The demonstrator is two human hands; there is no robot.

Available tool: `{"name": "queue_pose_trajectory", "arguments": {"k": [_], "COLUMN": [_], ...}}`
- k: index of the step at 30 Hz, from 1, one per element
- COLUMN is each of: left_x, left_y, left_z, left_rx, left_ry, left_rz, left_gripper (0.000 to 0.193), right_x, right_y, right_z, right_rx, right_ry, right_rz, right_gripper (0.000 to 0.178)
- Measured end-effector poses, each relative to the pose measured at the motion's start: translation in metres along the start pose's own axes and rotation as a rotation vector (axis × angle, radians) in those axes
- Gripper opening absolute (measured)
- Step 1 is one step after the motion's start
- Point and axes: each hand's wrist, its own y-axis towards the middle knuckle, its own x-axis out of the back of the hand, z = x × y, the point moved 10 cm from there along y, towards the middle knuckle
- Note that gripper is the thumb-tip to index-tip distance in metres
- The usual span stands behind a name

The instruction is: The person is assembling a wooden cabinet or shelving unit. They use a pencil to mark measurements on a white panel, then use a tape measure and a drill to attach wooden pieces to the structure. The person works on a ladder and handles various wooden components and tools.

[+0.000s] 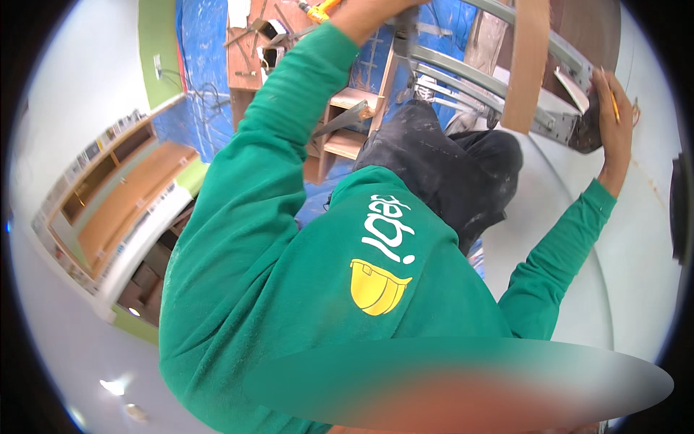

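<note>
One pencil (616, 107) sits between the fingers of the right hand (612, 129), so I call this hand grasping, though rather lightly. From my distant seat I see it beside the end of the metal frame (452, 64); whether its fingertips also press on something, I cannot tell. The left hand (383, 9) is cut by the upper edge of the view, so I cannot tell if it is clenched, released or holding something.

Between the two hands, nearer to the right one, the wooden strip (529, 65) crosses in front of the frame's rails. What supports it is not clear to me.

About progress, I judge the work to be somewhere in the middle: the strip is already at the frame and the pencil is out. I see no mark and no fixing on the strip, so these are perhaps left. Leftward of the left hand is a yellow drill (318, 11).
</note>
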Motion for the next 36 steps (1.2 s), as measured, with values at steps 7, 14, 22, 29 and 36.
{"name": "queue_pose_trajectory", "arguments": {"k": [7, 14, 22, 29, 36], "left_x": [0.023, 0.075, -0.033, -0.202, -0.239], "left_y": [-0.026, -0.166, -0.593, -0.901, -0.972], "left_z": [-0.026, 0.009, 0.126, 0.166, 0.126], "left_rx": [0.027, 0.046, 0.467, 1.138, 1.168], "left_ry": [-0.07, -0.111, -0.196, -0.471, -0.726], "left_rz": [-0.4, -0.819, -0.792, -0.61, -0.741], "left_gripper": [0.025, 0.026, 0.034, 0.044, 0.046], "right_x": [0.007, 0.007, 0.043, 0.037, 0.039], "right_y": [-0.011, -0.002, 0.091, 0.114, 0.105], "right_z": [-0.008, -0.009, -0.066, -0.061, -0.051], "right_rx": [0.002, 0.038, 0.199, 0.305, 0.292], "right_ry": [0.012, 0.035, 0.013, 0.196, 0.032], "right_rz": [0.088, 0.051, 0.125, 0.181, 0.108], "right_gripper": [0.029, 0.032, 0.046, 0.048, 0.046]}}
